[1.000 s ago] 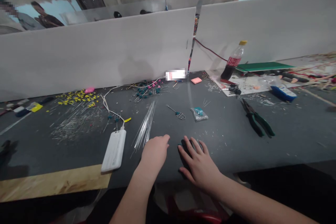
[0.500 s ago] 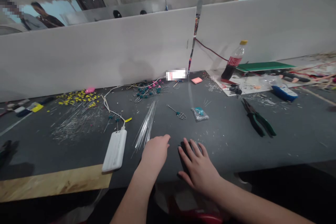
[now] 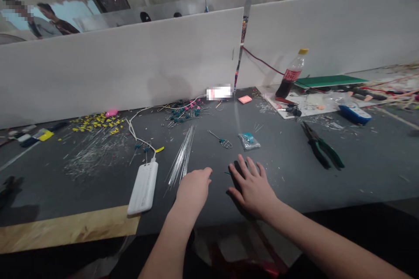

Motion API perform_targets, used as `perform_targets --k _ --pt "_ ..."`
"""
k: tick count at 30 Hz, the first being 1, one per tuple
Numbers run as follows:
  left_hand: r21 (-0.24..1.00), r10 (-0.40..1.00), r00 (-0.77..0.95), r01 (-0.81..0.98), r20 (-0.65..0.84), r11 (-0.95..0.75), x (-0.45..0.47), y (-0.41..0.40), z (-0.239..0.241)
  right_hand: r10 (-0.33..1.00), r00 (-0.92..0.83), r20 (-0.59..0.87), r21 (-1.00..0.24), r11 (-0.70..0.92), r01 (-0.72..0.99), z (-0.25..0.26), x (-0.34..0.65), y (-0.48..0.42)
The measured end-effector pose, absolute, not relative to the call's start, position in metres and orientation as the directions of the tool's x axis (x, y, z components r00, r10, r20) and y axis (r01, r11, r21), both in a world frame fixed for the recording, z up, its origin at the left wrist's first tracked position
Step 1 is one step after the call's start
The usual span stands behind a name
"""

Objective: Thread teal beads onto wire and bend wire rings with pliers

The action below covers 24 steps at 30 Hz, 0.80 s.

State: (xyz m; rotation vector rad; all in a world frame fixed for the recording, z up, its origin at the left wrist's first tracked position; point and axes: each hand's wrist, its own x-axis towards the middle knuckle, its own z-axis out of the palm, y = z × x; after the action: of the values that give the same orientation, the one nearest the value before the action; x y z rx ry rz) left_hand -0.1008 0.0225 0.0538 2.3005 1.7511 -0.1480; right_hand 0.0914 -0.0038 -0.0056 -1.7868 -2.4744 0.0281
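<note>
Grey tabletop [image 3: 294,195] underneath, keeping the left hand [image 3: 193,187] in its place of a moment ago while shifting the right hand [image 3: 254,186] slightly farther and to the right, so baring more of a thin teal piece [image 3: 227,173] just left of the right fingers [image 3: 244,164]. Spreading those palm down, released and grasping nothing visible, though hiding the space underneath. Curling the left fingers inward by the near end of a bundle of silver wires [image 3: 183,152]; unable to tell, from behind the back of that hand, whether grasping anything or simply closing. Apparently only repositioning on the right, not picking up; leaving untouched, farther out, a looped wire piece [image 3: 225,143], a clear packet [image 3: 250,141] with teal contents, and, well to the right, dark green pliers [image 3: 314,139]. Looking for writing: finding pale marks on the red label [image 3: 292,75] of the bottle [image 3: 285,89] at far right, but reading no brand with certainty; barely making out faint print on the white slab [image 3: 142,187] at left, too small for reading; getting nothing from the pixelated box [image 3: 218,92] by the far partition [image 3: 147,61].
</note>
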Motion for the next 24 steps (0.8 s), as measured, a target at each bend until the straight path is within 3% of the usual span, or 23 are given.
perform_targets --k 13,19,24 --pt "0.145 0.937 0.279 0.957 -0.211 -0.252 -0.102 0.020 0.054 0.907 -0.417 -0.057 -0.169 0.403 0.899 -0.008 0.091 -0.029" --pt "0.146 0.938 0.274 0.958 -0.214 -0.247 -0.102 0.020 0.054 0.902 -0.432 0.014 -0.169 0.428 0.888 -0.013 0.088 -0.049" --pt "0.152 0.938 0.272 0.958 -0.214 -0.243 -0.103 0.020 0.054 0.935 -0.351 0.050 -0.128 0.354 0.926 -0.011 0.098 -0.020"
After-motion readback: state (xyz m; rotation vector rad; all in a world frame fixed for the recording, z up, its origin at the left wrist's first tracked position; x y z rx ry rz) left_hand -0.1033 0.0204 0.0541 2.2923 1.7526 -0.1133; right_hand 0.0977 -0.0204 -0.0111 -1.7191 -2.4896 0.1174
